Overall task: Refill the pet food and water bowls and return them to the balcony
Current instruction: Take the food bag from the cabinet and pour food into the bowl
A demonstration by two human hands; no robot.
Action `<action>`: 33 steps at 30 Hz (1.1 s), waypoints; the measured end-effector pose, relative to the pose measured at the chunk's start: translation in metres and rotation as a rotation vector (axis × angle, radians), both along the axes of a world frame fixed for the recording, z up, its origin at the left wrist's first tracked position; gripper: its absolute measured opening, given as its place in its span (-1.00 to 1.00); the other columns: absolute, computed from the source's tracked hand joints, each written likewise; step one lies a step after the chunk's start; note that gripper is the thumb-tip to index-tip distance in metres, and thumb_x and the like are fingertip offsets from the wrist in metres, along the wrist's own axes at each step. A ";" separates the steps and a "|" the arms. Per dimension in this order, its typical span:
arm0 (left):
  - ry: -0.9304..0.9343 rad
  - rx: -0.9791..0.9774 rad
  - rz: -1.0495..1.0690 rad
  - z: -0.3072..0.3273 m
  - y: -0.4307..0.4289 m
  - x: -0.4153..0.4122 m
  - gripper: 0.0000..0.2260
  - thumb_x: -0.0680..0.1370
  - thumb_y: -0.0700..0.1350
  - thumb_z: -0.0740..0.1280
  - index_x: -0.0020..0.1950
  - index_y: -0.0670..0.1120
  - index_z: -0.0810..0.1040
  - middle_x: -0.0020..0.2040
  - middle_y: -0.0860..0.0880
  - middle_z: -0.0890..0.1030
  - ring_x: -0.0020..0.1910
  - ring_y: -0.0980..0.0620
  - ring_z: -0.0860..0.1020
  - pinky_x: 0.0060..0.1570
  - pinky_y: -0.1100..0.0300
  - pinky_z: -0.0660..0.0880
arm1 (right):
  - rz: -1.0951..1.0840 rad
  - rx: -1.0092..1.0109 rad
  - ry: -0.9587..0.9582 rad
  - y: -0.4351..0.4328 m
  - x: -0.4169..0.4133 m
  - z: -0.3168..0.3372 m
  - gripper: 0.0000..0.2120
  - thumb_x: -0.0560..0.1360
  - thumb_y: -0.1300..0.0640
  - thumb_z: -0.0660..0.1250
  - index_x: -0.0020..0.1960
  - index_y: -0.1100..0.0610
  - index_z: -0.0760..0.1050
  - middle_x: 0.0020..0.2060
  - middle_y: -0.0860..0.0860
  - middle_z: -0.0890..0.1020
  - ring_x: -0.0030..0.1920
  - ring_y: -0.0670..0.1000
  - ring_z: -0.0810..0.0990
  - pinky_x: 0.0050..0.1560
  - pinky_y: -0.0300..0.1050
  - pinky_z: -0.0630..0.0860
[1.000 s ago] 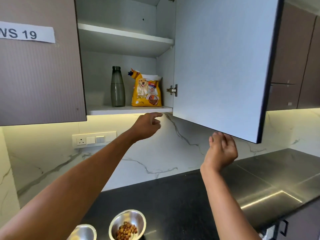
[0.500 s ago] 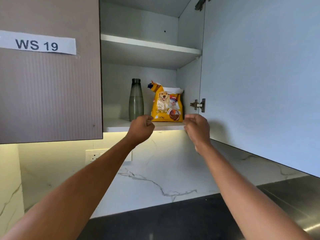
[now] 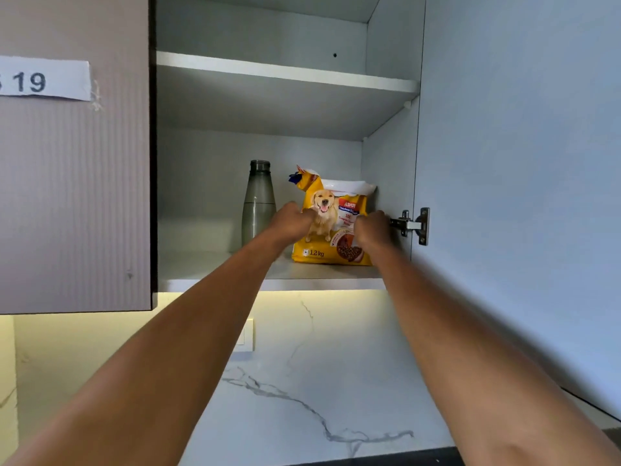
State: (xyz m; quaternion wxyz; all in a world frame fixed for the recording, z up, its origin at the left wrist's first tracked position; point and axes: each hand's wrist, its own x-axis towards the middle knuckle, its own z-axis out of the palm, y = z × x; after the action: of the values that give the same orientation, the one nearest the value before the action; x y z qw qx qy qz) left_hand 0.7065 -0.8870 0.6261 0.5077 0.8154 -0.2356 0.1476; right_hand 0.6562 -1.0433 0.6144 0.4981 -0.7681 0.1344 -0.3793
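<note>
Shelf [image 3: 208, 267] with kibble bag [image 3: 331, 230] above marble backsplash [image 3: 302, 381]

Door label [image 3: 45, 81] reads "19"; food bag [image 3: 332, 252] reads "1.2 kg".

yellow food bag [image 3: 331, 227], grey bottle [image 3: 258, 203], white-veined marble wall [image 3: 302, 391]

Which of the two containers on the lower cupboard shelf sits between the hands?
The yellow dog-food bag, right of the grey plastic bottle: left hand and right hand flank it.
</note>
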 end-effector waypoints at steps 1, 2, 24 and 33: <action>0.006 0.004 0.007 0.003 -0.006 0.005 -0.61 0.68 0.05 0.20 0.34 -0.22 0.45 0.25 -0.19 0.54 0.20 -0.14 0.51 0.02 0.10 0.39 | 0.013 0.014 -0.004 -0.005 0.009 0.001 -0.82 0.63 0.29 0.20 0.13 0.30 0.54 0.08 0.20 0.67 0.02 0.18 0.65 -0.31 -0.14 0.45; 0.021 0.000 0.011 0.005 -0.011 0.011 -0.61 0.69 0.05 0.20 0.35 -0.22 0.45 0.25 -0.18 0.54 0.22 -0.15 0.51 0.05 0.08 0.41 | 0.024 0.019 0.001 -0.008 0.014 0.001 -0.83 0.64 0.28 0.20 0.08 0.28 0.56 0.03 0.18 0.67 -0.05 0.14 0.63 -0.37 -0.17 0.41; 0.156 -0.082 -0.075 -0.013 0.003 0.010 -0.44 0.57 0.24 0.35 0.39 -0.11 0.43 0.27 -0.11 0.60 0.18 -0.11 0.58 0.08 0.01 0.52 | 0.031 0.070 -0.010 -0.010 0.030 -0.023 -0.47 0.55 -0.19 0.21 0.34 0.17 0.45 0.17 0.14 0.66 0.13 0.24 0.68 0.08 0.25 0.68; 0.088 -0.244 -0.214 -0.029 0.059 -0.062 -0.48 0.48 0.18 0.49 0.33 -0.07 0.52 0.21 -0.07 0.68 0.00 0.02 0.67 -0.03 0.10 0.62 | -0.069 0.149 -0.288 0.040 -0.025 -0.047 -0.54 0.59 -0.23 0.30 0.07 0.19 0.60 -0.03 0.11 0.72 -0.05 0.14 0.71 0.01 0.08 0.67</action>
State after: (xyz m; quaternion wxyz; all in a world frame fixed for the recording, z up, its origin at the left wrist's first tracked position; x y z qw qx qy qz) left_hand 0.6444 -0.8278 0.5971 0.6255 0.7238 -0.2790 0.0840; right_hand 0.6309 -1.0031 0.5670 0.5547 -0.6615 0.1156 -0.4913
